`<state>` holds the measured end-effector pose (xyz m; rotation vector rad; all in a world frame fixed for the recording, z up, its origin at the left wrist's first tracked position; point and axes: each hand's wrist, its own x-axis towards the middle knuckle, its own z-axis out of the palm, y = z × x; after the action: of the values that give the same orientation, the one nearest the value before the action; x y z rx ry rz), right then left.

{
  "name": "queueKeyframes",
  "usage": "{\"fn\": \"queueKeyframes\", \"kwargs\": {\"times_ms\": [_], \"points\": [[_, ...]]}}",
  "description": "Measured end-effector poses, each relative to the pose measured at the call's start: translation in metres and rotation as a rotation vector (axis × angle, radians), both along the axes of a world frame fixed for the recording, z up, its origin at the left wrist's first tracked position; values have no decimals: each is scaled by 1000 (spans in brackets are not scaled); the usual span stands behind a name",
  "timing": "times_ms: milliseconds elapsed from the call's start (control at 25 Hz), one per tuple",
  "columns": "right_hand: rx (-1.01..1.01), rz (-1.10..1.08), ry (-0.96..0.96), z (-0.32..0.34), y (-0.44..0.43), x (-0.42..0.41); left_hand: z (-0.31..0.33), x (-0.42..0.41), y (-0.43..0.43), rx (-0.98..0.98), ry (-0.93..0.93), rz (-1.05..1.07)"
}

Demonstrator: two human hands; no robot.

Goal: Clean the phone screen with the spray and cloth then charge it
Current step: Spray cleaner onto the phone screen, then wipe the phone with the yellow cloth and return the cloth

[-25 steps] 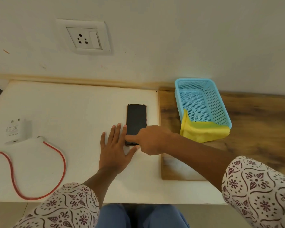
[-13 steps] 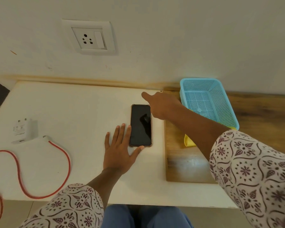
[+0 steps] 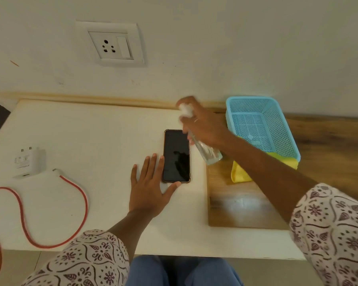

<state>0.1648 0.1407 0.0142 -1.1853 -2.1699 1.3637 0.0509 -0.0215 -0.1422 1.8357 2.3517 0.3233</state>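
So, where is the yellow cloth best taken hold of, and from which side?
Probably at the free corner of the yellow cloth lying on the wooden board, coming from the near side: its other end is inside the blue basket, and the right hand holds the spray bottle.

1. A home or small-office desk corner is showing: a white tabletop point(image 3: 91, 131) is sitting against a plain painted wall point(image 3: 236, 48).
2. A wall socket point(image 3: 110, 46) is sitting above the tabletop.
3. A phone charger point(image 3: 28, 162) and a blue plastic basket point(image 3: 285, 124) are lying about as everyday household items.
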Motion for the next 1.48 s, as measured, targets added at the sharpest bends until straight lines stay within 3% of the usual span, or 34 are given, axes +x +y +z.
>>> {"fn": "queueKeyframes", "kwargs": {"times_ms": [80, 240, 440, 520, 720, 1200, 1280, 1360, 1440, 1480], "points": [[-92, -149, 149, 20, 18, 14, 2, 1, 0, -5, -1, 2], [107, -270, 123, 42, 57, 55, 4, 1, 0, -6, -7, 7], [519, -370, -142, 52, 97, 99, 5, 2, 0, -5, -5, 6], [589, -349, -283, 46, 105, 108, 4, 2, 0, -14, 6, 8], [475, -375, -391, 22, 109, 110, 0, 1, 0, -25, 16, 13], [306, -414, -302, 4, 88, 108, 4, 1, 1, -18, 6, 15], [365, -600, -134, 7, 67, 117, 3, 1, 1, -20, 0, 18], [337, -1002, 73, -2, 31, 137, 2, 2, 1, -28, 2, 16], [14, -1303, 247, -22, -19, 155, 1, 1, 1, -32, 3, 16], [-169, -1319, 321, -33, -46, 159, 1, 1, 1, -32, -3, 18]]}}
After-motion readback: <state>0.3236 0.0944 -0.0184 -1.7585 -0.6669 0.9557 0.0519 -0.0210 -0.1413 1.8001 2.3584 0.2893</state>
